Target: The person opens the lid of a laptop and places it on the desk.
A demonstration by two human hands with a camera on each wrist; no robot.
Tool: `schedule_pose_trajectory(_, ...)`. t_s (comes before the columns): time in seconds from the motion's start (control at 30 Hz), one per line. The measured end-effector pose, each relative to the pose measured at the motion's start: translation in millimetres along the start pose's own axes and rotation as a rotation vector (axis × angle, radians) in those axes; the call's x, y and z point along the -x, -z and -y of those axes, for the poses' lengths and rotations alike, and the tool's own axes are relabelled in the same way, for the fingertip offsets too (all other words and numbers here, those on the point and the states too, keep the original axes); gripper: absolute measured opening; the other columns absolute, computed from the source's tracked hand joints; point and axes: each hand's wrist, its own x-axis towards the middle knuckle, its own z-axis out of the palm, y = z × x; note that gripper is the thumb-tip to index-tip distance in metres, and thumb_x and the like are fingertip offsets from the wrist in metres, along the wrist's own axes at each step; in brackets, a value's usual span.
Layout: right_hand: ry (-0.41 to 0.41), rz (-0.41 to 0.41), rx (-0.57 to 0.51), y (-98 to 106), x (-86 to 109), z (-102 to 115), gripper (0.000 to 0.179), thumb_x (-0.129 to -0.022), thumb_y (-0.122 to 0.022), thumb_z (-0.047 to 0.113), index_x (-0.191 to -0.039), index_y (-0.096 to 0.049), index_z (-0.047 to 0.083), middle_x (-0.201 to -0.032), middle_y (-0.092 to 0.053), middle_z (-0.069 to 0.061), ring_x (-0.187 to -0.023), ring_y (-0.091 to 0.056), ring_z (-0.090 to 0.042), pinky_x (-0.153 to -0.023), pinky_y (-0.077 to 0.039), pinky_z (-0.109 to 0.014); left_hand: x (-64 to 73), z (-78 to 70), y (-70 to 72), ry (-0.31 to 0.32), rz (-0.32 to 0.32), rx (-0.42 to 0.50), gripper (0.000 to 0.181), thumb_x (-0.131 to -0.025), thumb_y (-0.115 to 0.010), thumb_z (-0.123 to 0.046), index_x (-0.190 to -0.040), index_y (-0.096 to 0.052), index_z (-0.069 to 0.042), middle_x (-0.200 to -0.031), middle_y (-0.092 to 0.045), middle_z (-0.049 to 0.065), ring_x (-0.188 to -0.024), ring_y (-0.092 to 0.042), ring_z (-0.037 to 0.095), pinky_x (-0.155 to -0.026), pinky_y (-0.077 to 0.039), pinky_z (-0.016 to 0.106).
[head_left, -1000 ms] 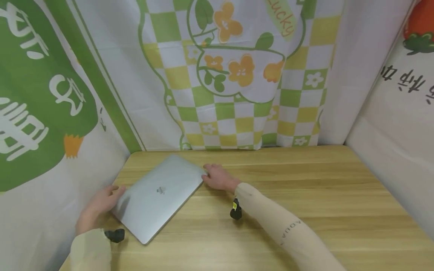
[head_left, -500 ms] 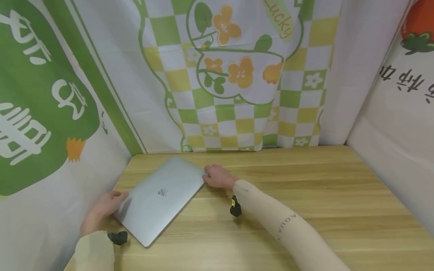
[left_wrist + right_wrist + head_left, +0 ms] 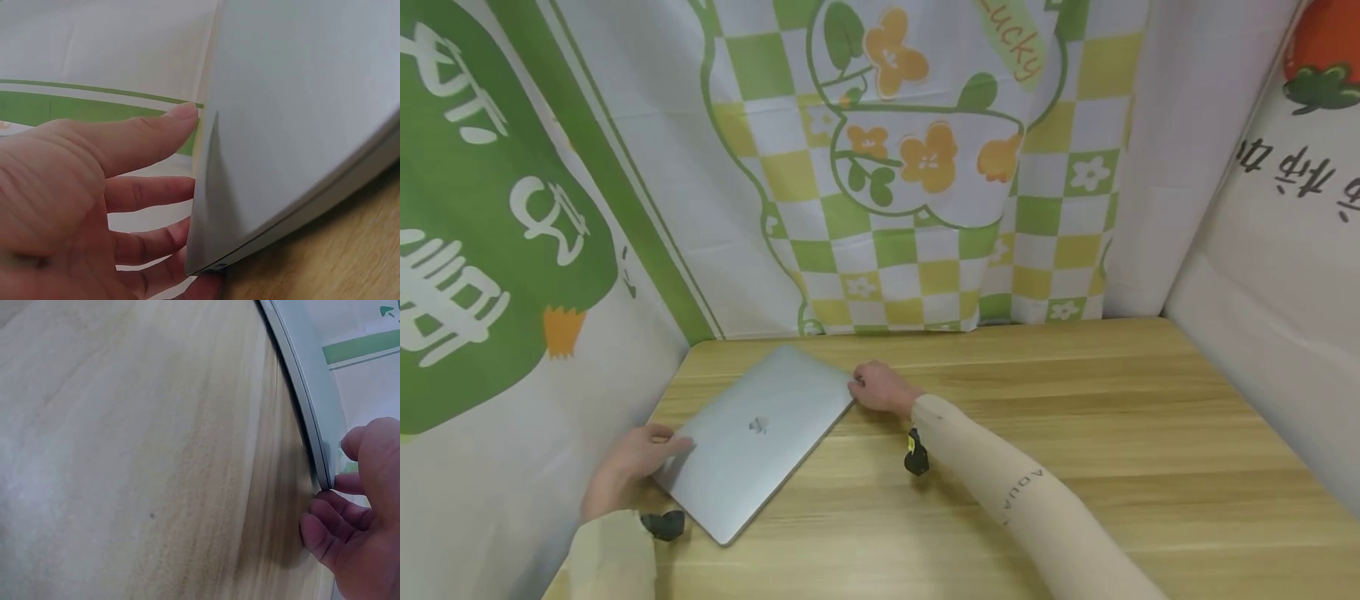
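Observation:
A closed silver laptop with a logo on its lid lies flat and turned at an angle on the wooden table. At its left corner, my left hand has its thumb stretched over the lid. In the left wrist view the left fingers reach the laptop's edge, their tips partly hidden behind it. My right hand is at the far right corner. There the right wrist view shows one fingertip at the corner, the other fingers loosely bent by the tabletop, and the thumb raised apart.
The wooden table extends to the right of the laptop. Printed cloth hangs close around it: a checked back curtain, a left curtain near my left hand, and a right curtain.
My left thumb has stretched farther right over the lid. The right hand stays at its corner with its fingers drawn in slightly. The laptop has barely moved on the table.

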Motion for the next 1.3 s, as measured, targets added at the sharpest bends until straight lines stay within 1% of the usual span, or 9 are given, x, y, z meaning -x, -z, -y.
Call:
schedule_pose_trajectory(0.23, -0.001, 0.014, 0.013, -1, -3.1, -7, 0.035, -0.101, -0.046, 0.026, -0.115, -0.065, 0.0, -0.103, -0.07, -0.01, -0.082, -0.058, -0.016, -0.081, -0.053, -0.031, -9.2, 1.6, -6.1, 0.036, 0.01, 0.009, 0.077, -0.093, -0.064, -0.041, -0.131, -0.042, 0.022, -0.129, -0.047, 0.043, -0.114, -0.052, 0.052, -0.095, -0.047, 0.058)
schedule_pose_trajectory(0.37, -0.005, 0.014, 0.021, 0, -3.7, -5, 0.035, -0.1, -0.047, 0.027, -0.113, -0.065, 0.0, -0.105, -0.07, -0.013, -0.087, -0.062, -0.018, -0.083, -0.054, -0.032, -10.1, 2.0, -5.6, 0.042, 0.006, -0.002, 0.077, -0.091, -0.066, -0.04, -0.129, -0.043, 0.022, -0.127, -0.049, 0.043, -0.111, -0.053, 0.051, -0.095, -0.047, 0.058)
schedule_pose_trajectory(0.47, -0.023, 0.021, 0.008, 3, -1.5, -1, 0.032, -0.1, -0.048, 0.027, -0.102, -0.066, 0.0, -0.097, -0.07, -0.013, -0.082, -0.06, -0.02, -0.077, -0.053, -0.031, -9.2, 2.0, -4.2, 0.047, 0.007, 0.0, 0.077, -0.09, -0.067, -0.043, -0.128, -0.045, 0.02, -0.125, -0.051, 0.042, -0.109, -0.054, 0.049, -0.093, -0.048, 0.057)
schedule_pose_trajectory(0.53, -0.03, 0.023, 0.003, 3, -2.0, -2, 0.03, -0.1, -0.049, 0.028, -0.09, -0.064, 0.004, -0.084, -0.065, -0.008, -0.073, -0.055, -0.018, -0.067, -0.048, -0.028, -9.0, 2.4, -4.0, 0.046, 0.007, -0.006, 0.075, -0.09, -0.067, -0.043, -0.127, -0.047, 0.019, -0.123, -0.053, 0.04, -0.108, -0.055, 0.047, -0.091, -0.049, 0.055)
schedule_pose_trajectory(0.6, -0.044, 0.028, -0.008, 3, -2.6, -3, 0.028, -0.099, -0.049, 0.028, -0.085, -0.06, 0.007, -0.077, -0.059, -0.004, -0.067, -0.05, -0.016, -0.061, -0.042, -0.025, -9.1, 2.8, -4.2, 0.033, 0.007, -0.01, 0.075, -0.09, -0.067, -0.043, -0.126, -0.048, 0.019, -0.122, -0.054, 0.04, -0.106, -0.056, 0.046, -0.089, -0.049, 0.054)
schedule_pose_trajectory(0.67, -0.057, 0.022, -0.02, 3, -2.7, -3, 0.027, -0.099, -0.05, 0.029, -0.086, -0.059, 0.007, -0.077, -0.056, -0.003, -0.067, -0.048, -0.015, -0.06, -0.041, -0.025, -9.7, 2.1, -4.2, 0.021, 0.001, -0.01, 0.071, -0.09, -0.066, -0.042, -0.124, -0.05, 0.019, -0.119, -0.056, 0.038, -0.103, -0.057, 0.043, -0.088, -0.049, 0.053)
schedule_pose_trajectory(0.83, -0.075, 0.009, -0.027, 4, -0.1, -3, 0.027, -0.099, -0.05, 0.028, -0.093, -0.061, 0.004, -0.083, -0.06, -0.006, -0.07, -0.051, -0.016, -0.063, -0.043, -0.026, -9.4, -1.3, -6.3, 0.011, -0.008, -0.005, 0.066, -0.091, -0.066, -0.039, -0.122, -0.053, 0.018, -0.118, -0.058, 0.037, -0.103, -0.058, 0.042, -0.088, -0.049, 0.052)
schedule_pose_trajectory(1.13, -0.106, 0.03, -0.042, 6, -1.0, -8, 0.03, -0.099, -0.049, 0.029, -0.075, -0.049, 0.011, -0.067, -0.047, 0.001, -0.059, -0.043, -0.013, -0.055, -0.037, -0.023, -12.4, -4.9, -10.1, -0.001, 0.015, -0.001, 0.068, -0.091, -0.067, -0.039, -0.123, -0.051, 0.019, -0.118, -0.058, 0.039, -0.105, -0.058, 0.046, -0.09, -0.05, 0.053)
schedule_pose_trajectory(1.3, -0.133, 0.051, -0.064, 8, -3.4, -10, 0.042, -0.096, -0.05, 0.028, -0.057, -0.044, 0.014, -0.051, -0.041, 0.004, -0.047, -0.036, -0.01, -0.048, -0.035, -0.023, -13.0, -5.6, -11.2, -0.007, 0.021, 0.0, 0.07, -0.091, -0.067, -0.039, -0.124, -0.05, 0.02, -0.118, -0.057, 0.039, -0.106, -0.058, 0.047, -0.091, -0.05, 0.054)
